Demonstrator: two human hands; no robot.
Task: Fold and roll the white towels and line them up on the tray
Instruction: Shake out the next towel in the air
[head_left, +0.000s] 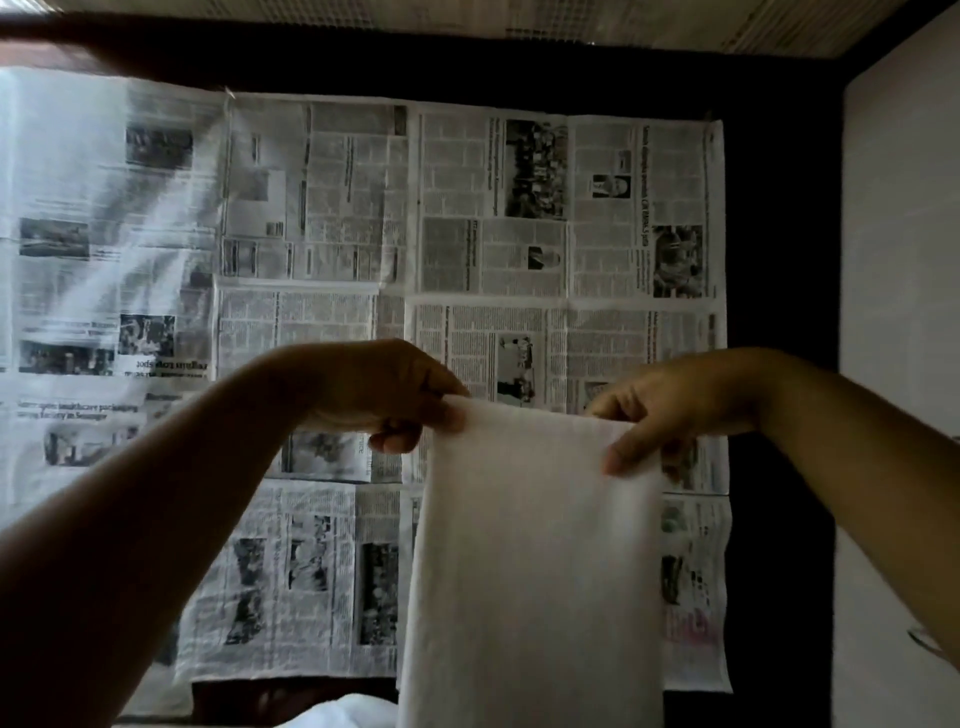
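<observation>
A white towel (535, 561) hangs down in front of me as a long folded strip, held up by its top edge above the table. My left hand (395, 395) pinches its top left corner between thumb and fingers. Its top right corner is pinched by my right hand (660, 410), with the thumb lying on the near face of the cloth. Part of another white cloth (343, 714) shows at the bottom edge, below the hanging towel. No tray is in view.
Sheets of newspaper (322, 234) cover the dark table (779, 312) under my arms. A white surface (904, 260) stands along the right side. A dark band runs along the far edge of the table.
</observation>
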